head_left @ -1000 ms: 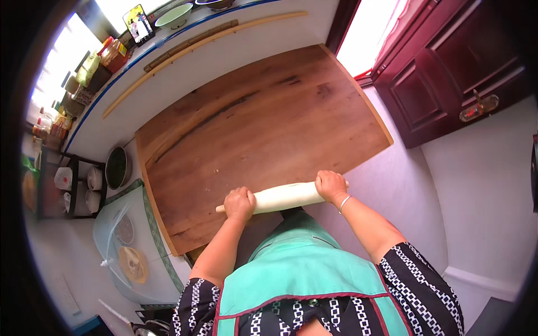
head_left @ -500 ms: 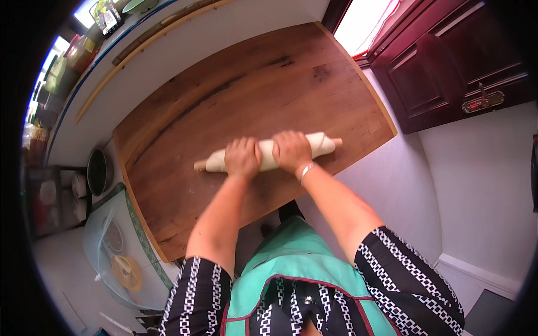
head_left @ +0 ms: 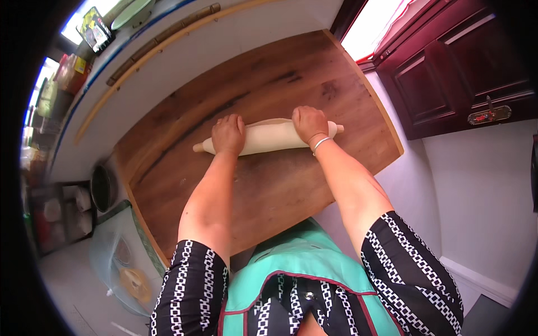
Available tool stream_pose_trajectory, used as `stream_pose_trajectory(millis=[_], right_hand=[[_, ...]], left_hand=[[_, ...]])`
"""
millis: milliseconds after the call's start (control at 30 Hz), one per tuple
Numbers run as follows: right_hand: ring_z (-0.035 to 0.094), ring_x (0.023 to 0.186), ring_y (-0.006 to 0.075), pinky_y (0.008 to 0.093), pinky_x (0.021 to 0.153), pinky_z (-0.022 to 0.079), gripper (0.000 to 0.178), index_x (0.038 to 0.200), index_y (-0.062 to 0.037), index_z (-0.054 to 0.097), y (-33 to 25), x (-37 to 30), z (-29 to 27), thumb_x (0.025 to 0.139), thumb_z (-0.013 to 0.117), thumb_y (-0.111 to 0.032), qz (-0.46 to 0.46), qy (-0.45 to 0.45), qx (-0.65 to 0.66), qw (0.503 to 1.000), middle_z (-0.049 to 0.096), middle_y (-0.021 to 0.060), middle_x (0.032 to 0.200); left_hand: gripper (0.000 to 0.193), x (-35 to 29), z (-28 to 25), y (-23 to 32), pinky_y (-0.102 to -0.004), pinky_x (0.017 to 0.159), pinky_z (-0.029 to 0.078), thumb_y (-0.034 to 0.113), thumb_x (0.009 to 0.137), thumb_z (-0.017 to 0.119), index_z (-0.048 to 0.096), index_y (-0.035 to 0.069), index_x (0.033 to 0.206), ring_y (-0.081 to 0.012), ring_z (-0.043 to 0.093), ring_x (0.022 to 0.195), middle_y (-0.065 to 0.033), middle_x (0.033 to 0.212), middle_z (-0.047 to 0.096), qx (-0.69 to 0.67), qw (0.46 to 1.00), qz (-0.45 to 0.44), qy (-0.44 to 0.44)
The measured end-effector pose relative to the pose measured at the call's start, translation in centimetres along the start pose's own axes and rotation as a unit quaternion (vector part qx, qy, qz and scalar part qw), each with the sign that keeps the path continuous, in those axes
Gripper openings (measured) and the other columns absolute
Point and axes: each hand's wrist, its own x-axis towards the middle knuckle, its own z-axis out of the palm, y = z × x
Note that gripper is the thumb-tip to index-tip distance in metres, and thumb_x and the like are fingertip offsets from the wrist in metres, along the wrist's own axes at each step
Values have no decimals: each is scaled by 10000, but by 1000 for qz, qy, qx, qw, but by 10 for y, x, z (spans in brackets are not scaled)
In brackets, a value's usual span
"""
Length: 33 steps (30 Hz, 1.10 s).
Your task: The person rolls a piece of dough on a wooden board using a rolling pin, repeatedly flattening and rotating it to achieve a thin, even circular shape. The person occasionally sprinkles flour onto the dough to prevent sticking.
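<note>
Now, from the head camera, a single view looking straight down. Left hand [head_left: 228, 134] and right hand [head_left: 309, 124] both laid on top of the rolling pin [head_left: 268, 137], palms bearing down, fingers curved loosely over its far side. Pressing rather than clasping, neither hand closed round it. Pale dough [head_left: 273, 121] wound about the pin, a thin edge of it showing just behind, between the two hands. Thin bracelet [head_left: 319, 144] on the right wrist, just beside the pin.

Compared with a second ago: pin no longer close to the near edge of the wooden board [head_left: 280, 196] but out around its middle, arms stretched well forward. Compared with half a second ago: about the same place on the board, yet hands spread apart again, drawn from the pin's middle toward its ends, with one tapered tip showing past each hand.

Judged from that: one forward push of the rolling about spent, pressure being shifted outward along the wrapped dough so the sheet thins evenly.

Around the work: green apron [head_left: 291, 263] below, dark red cabinet [head_left: 448, 78] to the right, two long sticks [head_left: 162, 36] on the white counter beyond the board, a dark pot [head_left: 101, 187] and a mesh food cover [head_left: 112, 252] to the left.
</note>
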Motion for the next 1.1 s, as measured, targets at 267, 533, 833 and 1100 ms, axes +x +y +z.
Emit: stream_pose_trajectory(millis=[267,533,833,1100], right_hand=[[590,1013,263,447,967,395,249,1000,-143,657,55,0,-6,784,570,-231,-38,-2,17,999,642,45,969],[529,1070,339,504,942,380,517,1263,-56,517,87,163,40,882,578,-399,-88,56,-68,992,544,152,1213],[539,1000,308,434,857,417,595,1295,-53,465,26,-16,-51,787,694,-263,-29,-193,18,981,561,140,1074],[549,939,262,386,792,426,586,1299,-36,456,-57,-94,-37,780,685,-187,-115,-227,96,962,535,107,1018]], left_hand=[[238,-17,5,-25,-508,947,400,277,883,504,670,115,937,-367,567,1029,-111,1022,653,-18,1000,-18,-13],[506,161,50,-69,-496,960,432,491,938,458,584,82,1208,-386,494,1190,-177,1284,551,-70,990,-122,13],[567,150,35,-68,-464,1050,371,469,932,477,520,54,1317,-353,491,1239,-174,1323,545,-32,995,-53,-75],[482,86,8,-124,-463,1054,367,364,935,489,558,21,1267,-344,478,1252,-163,1289,578,74,995,19,-66]])
